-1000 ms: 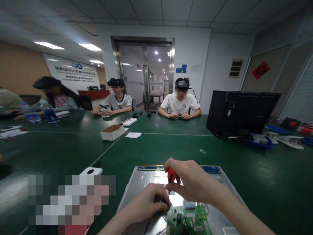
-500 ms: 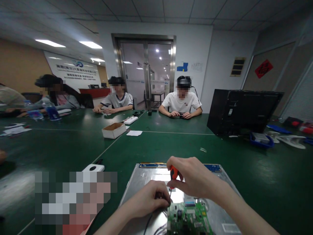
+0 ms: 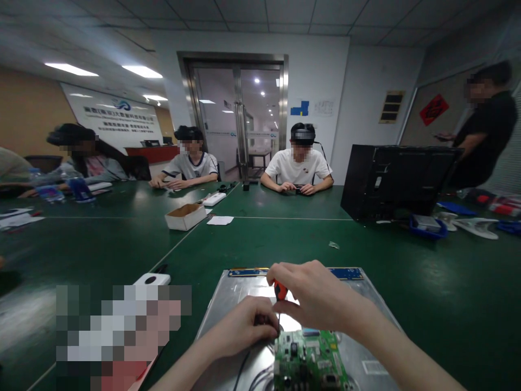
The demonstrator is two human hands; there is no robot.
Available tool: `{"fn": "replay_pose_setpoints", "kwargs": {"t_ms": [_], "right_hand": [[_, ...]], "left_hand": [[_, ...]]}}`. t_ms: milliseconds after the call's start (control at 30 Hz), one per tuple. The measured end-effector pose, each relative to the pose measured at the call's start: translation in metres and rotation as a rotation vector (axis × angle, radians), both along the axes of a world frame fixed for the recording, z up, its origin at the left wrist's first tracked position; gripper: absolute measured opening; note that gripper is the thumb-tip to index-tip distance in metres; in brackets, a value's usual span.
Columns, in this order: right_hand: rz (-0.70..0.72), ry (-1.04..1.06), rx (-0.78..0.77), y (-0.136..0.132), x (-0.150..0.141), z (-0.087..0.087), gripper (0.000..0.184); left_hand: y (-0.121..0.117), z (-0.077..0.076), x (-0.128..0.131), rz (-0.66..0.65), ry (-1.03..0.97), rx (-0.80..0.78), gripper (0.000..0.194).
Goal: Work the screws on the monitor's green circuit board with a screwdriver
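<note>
My right hand is closed round the handle of a screwdriver, orange-red and black, held upright with its thin shaft pointing down. The tip meets the upper left corner of a green circuit board. Right beside that corner, my left hand has its thumb and fingers pinched together close to the shaft; whatever they hold is hidden. Beneath both hands lies a flat silver metal panel with a blue circuit strip along its far edge. Dark cables run over the panel left of the board.
A white device lies to the left, next to a pixelated patch. Farther off are an open white box, a black monitor and a blue tray. Several people sit across the green table; a person stands at right.
The view has shifted slightly, and a standing person now shows at the right. Both hands stay at the board's corner, the right still gripping the screwdriver, which looks a little more upright.
</note>
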State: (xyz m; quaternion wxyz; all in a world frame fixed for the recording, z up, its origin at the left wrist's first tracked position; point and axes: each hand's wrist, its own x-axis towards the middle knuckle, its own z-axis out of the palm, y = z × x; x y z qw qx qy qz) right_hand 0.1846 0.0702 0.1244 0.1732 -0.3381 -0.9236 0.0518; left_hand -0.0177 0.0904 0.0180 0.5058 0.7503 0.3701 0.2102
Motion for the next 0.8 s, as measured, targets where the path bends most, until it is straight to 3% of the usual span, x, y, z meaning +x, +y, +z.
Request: {"fn": "replay_pose_setpoints", "kwargs": {"t_ms": [233,533,800], "right_hand": [[0.029,-0.055,0.043,-0.009,0.000,0.008,0.019],[-0.011,-0.080,0.056,-0.008,0.000,0.009,0.013],[0.028,-0.038,0.014,-0.010,0.009,0.013,0.021]], "left_hand": [[0.001,-0.003,0.000,0.005,-0.017,-0.032,0.009],[-0.004,0.011,0.004,0.016,0.005,0.035,0.009],[0.000,0.003,-0.001,-0.002,0.071,0.073,0.009]]}}
